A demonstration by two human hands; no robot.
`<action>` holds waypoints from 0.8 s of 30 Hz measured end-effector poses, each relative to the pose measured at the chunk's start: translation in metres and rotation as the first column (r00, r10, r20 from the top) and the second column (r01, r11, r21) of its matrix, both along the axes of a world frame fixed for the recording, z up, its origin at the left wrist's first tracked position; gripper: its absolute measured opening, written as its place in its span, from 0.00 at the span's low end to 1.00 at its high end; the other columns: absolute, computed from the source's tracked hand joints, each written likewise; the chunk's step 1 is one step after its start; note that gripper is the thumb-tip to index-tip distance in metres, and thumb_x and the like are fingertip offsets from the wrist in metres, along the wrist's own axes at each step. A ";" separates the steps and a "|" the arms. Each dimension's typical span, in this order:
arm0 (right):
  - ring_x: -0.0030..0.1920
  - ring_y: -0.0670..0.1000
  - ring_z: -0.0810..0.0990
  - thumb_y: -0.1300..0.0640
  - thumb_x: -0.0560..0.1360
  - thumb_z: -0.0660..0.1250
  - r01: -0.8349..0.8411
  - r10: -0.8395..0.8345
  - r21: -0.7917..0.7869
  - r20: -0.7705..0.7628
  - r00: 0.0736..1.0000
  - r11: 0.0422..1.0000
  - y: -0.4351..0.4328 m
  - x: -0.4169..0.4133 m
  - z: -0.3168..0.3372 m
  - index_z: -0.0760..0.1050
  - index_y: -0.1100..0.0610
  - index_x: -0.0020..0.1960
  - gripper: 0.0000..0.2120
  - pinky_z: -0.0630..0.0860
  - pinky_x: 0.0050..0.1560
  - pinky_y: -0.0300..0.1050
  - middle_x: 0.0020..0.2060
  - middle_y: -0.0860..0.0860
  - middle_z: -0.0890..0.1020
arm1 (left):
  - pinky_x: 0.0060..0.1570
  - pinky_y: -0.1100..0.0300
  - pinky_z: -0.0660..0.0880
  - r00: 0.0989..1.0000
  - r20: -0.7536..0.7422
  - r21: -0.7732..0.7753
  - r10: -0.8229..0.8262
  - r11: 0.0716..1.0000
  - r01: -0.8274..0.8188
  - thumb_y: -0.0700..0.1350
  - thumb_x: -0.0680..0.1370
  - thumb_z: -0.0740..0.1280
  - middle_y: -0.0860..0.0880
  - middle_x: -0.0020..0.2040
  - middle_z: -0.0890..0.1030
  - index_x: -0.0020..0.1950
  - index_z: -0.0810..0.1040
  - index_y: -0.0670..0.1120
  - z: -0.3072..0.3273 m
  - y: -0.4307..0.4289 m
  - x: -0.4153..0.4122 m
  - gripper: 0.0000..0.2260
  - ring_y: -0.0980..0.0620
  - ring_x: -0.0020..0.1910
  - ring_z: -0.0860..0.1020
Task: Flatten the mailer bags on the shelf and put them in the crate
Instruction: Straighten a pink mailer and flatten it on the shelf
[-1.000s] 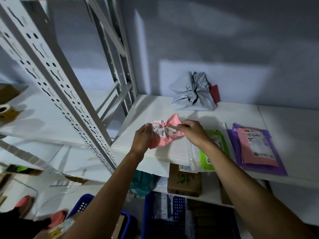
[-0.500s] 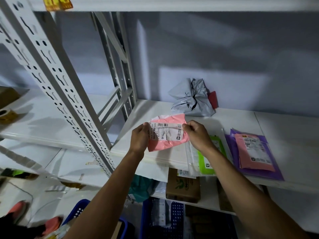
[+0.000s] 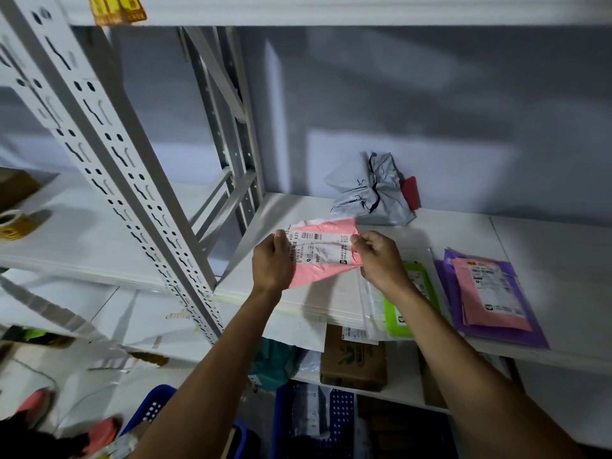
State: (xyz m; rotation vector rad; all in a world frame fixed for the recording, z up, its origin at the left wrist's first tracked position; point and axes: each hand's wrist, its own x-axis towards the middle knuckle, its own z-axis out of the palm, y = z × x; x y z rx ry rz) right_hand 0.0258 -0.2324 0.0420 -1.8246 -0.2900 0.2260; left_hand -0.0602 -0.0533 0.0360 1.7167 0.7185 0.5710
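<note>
Crinkled pink plastic mailer (image 3: 318, 271), edges pinched by fingers (image 3: 359, 242) of left hand (image 3: 272, 265) and right hand (image 3: 381, 261)

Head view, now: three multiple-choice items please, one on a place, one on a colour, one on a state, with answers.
1. Where is the crumpled grey mailer? A) back of the shelf, by the wall B) in a crate C) on the floor
2. What colour is the held mailer? A) green B) pink C) black
3. How is the held mailer gripped? A) one hand B) not at all C) both hands
Answers: 1A, it lies by the wall; 2B, pink shows around its label; 3C, the left hand and right hand each pinch an end.
</note>
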 end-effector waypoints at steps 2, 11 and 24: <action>0.21 0.48 0.68 0.55 0.84 0.63 -0.038 0.040 0.045 -0.047 0.998 0.998 -0.003 0.000 0.002 0.74 0.57 0.43 0.12 0.63 0.23 0.39 0.34 0.52 0.80 | 0.36 0.57 0.70 0.999 0.012 -0.037 -0.031 0.999 0.032 0.52 0.85 0.56 0.52 0.30 0.79 0.36 0.75 0.42 0.002 0.003 -0.002 0.22 0.54 0.31 0.76; 0.28 0.58 0.84 0.61 0.83 0.61 0.004 0.032 0.141 -0.252 0.967 0.990 -0.001 -0.009 -0.014 0.74 0.61 0.51 0.05 0.79 0.29 0.44 0.45 0.61 0.85 | 0.53 0.50 0.81 0.979 0.040 -0.493 -0.198 0.849 0.191 0.62 0.82 0.61 0.44 0.51 0.87 0.59 0.81 0.45 0.002 0.032 -0.004 0.22 0.45 0.51 0.85; 0.48 0.60 0.86 0.55 0.80 0.67 -0.052 0.188 0.286 -0.471 0.862 0.957 0.010 -0.055 -0.044 0.79 0.60 0.60 0.11 0.81 0.48 0.50 0.48 0.58 0.87 | 0.50 0.49 0.82 0.967 -0.124 -0.434 -0.223 0.889 0.149 0.47 0.84 0.61 0.44 0.49 0.86 0.50 0.81 0.42 -0.030 -0.002 -0.005 0.12 0.46 0.46 0.85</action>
